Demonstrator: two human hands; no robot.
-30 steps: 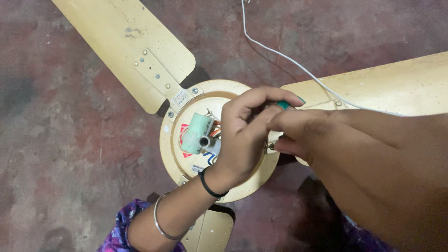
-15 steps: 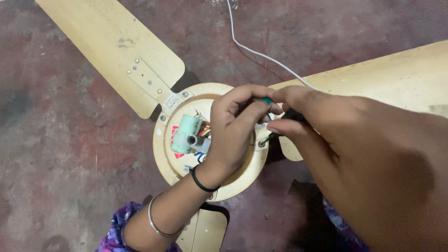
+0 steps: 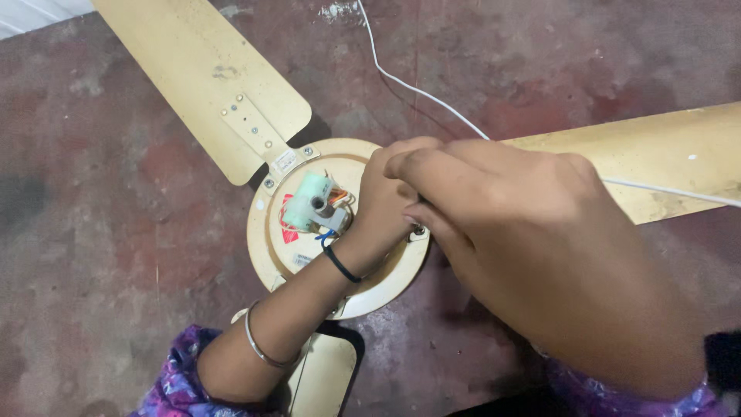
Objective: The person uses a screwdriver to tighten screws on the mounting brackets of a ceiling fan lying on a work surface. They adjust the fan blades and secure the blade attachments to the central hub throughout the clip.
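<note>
i see a cream ceiling fan (image 3: 340,232) lying on the reddish concrete floor (image 3: 116,232), motor housing up, three blades spread outward. my left hand (image 3: 386,208) rests on the right part of the round housing, fingers curled; my right hand (image 3: 525,232) lies over it and hides them, so i cannot tell what either grip holds. just left of the hands, a pale green part (image 3: 312,201) and coloured wires stand at the housing's centre. a white cable (image 3: 432,100) crosses the floor and right blade.
</note>
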